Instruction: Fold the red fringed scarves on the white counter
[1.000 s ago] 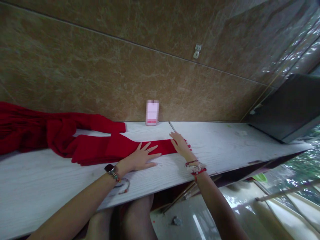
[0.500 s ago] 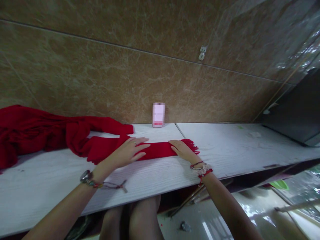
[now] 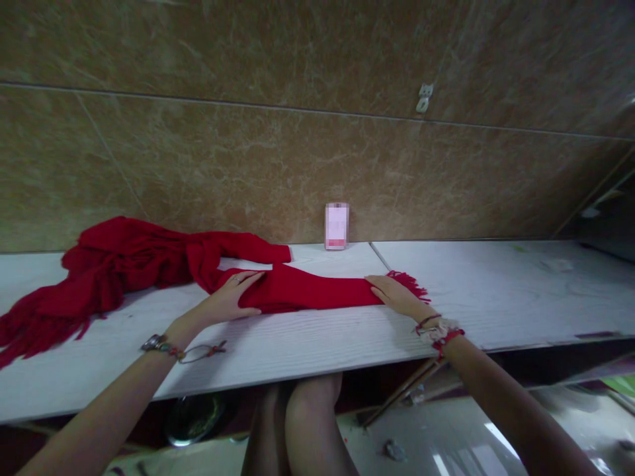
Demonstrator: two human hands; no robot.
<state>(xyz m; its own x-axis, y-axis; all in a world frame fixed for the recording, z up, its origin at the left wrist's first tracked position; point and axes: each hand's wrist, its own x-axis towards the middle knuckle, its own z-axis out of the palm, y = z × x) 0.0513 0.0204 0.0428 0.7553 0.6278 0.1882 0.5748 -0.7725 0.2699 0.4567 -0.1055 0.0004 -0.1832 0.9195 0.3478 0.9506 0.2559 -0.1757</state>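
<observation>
A long red scarf [image 3: 317, 291] lies across the white table, its right stretch folded into a smooth, narrow band. On that band, near its fringed right end, my right hand [image 3: 397, 295] rests flat with the fingers extended. My left hand [image 3: 231, 302] touches the scarf further left, thumb and fingers spread apart, where the band meets the loose part. To the left the rest of the scarf is bunched in a crumpled heap, with another fringe trailing toward the table's left side. The cloth beneath both palms is hidden.
A phone with a blurred screen [image 3: 337, 227] leans against the brown tiled wall [image 3: 248, 158] behind the table. The white tabletop [image 3: 486, 284] has a seam right of the phone. My knees [image 3: 312, 410] are below its front edge. A dark box-like object [image 3: 608, 228] stands far right.
My left hand has slid left along the scarf, and the band between my hands shows longer and wider. My right hand stays by the fringe. The view has turned left, showing the left fringe.
</observation>
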